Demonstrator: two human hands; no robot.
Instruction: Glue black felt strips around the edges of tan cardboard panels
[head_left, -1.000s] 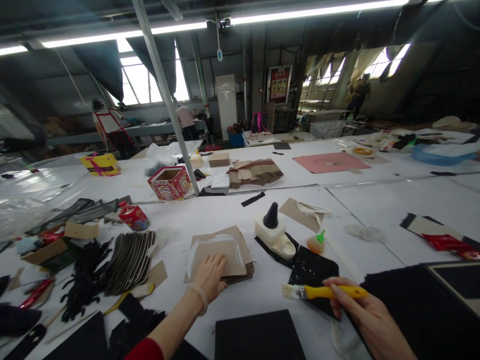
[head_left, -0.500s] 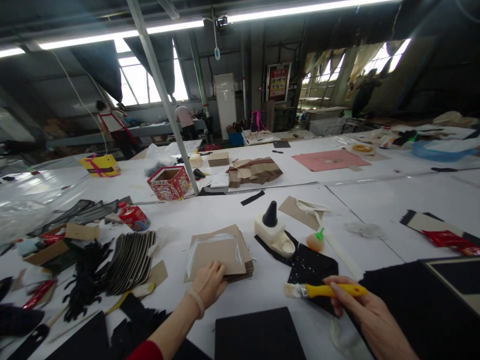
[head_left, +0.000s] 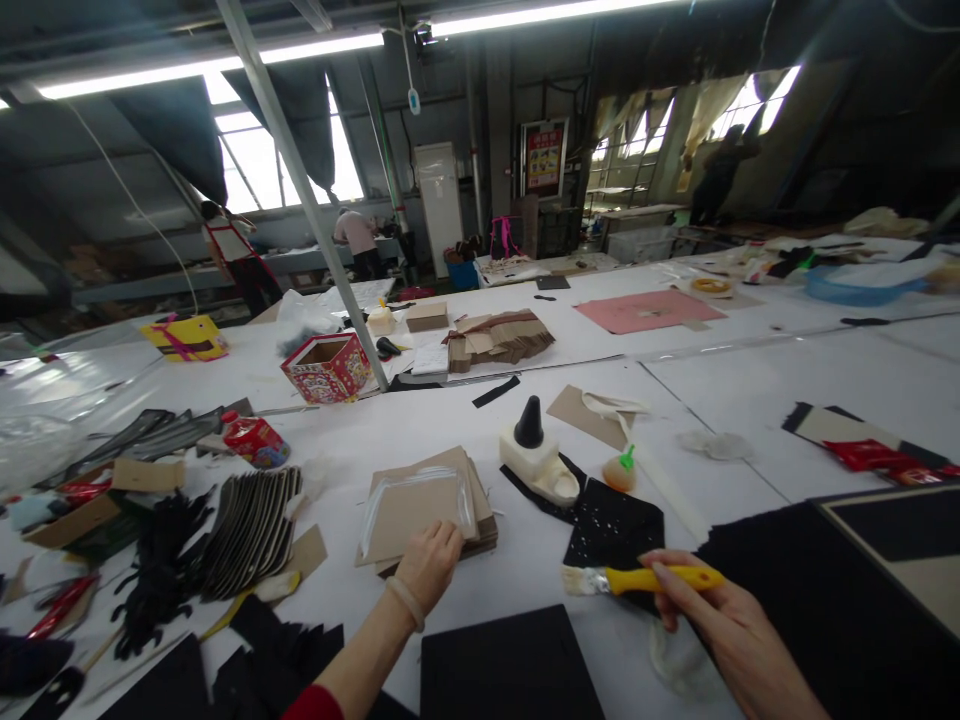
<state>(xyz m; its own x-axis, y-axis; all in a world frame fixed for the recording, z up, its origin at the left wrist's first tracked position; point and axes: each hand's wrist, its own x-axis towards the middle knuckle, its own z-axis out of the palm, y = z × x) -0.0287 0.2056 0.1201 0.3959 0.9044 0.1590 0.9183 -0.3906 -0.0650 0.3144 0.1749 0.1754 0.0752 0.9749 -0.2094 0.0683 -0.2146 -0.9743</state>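
Note:
My right hand (head_left: pixel 697 600) holds a yellow-handled paintbrush (head_left: pixel 645 580), its pale bristles pointing left over the white table. My left hand (head_left: pixel 429 562) is closed at the near right corner of the top cardboard sheet (head_left: pixel 412 505), which lies on a stack of similar sheets. Its fingertips are partly hidden. Whitish, wet-looking strokes run along the edges of that top sheet. Behind the brush lies a black speckled piece (head_left: pixel 615 525). A white glue bottle (head_left: pixel 536 460) with a black cone cap stands beyond it, beside a small orange-brown container (head_left: pixel 619 470) with a green tip.
Black panels (head_left: pixel 510 665) lie at the near edge, and a large black sheet (head_left: pixel 795 590) is at right. On the left are a stack of curved dark strips (head_left: pixel 251 530), black straps and a red bottle (head_left: pixel 256 440). A metal post (head_left: pixel 307 200) rises mid-table. Several people stand far back.
My left hand has slid right along the near edge of the top cardboard sheet and its fingers have closed more. The brush stays at about the same place. The view has shifted slightly.

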